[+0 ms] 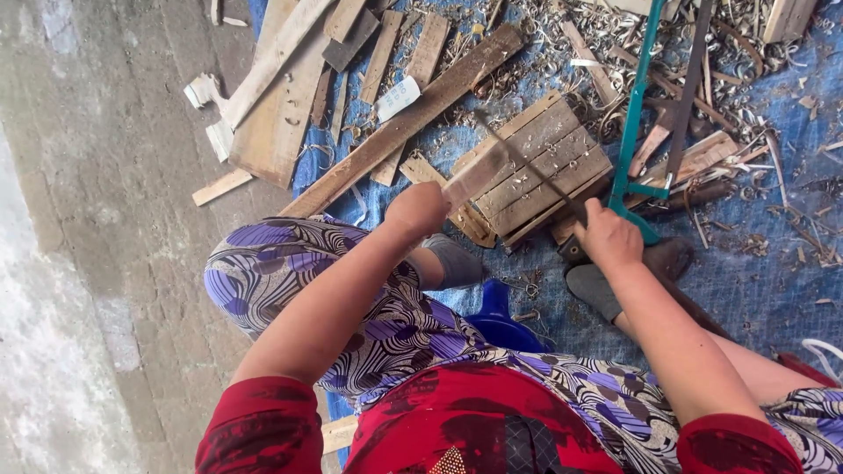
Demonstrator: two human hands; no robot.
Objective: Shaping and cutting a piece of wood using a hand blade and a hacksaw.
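My left hand grips a thin flat wooden slat and holds it against a block of stacked grey boards. My right hand is closed on the dark handle of a long narrow blade that lies slanted across the slat and the stacked boards. Both hands are in the middle of the view, above my knees in purple patterned cloth. My feet in grey socks rest near the block.
A blue tarp strewn with wood shavings covers the ground. A green-framed saw lies right of the block. Loose planks and offcuts are piled at the upper left. Bare concrete lies to the left.
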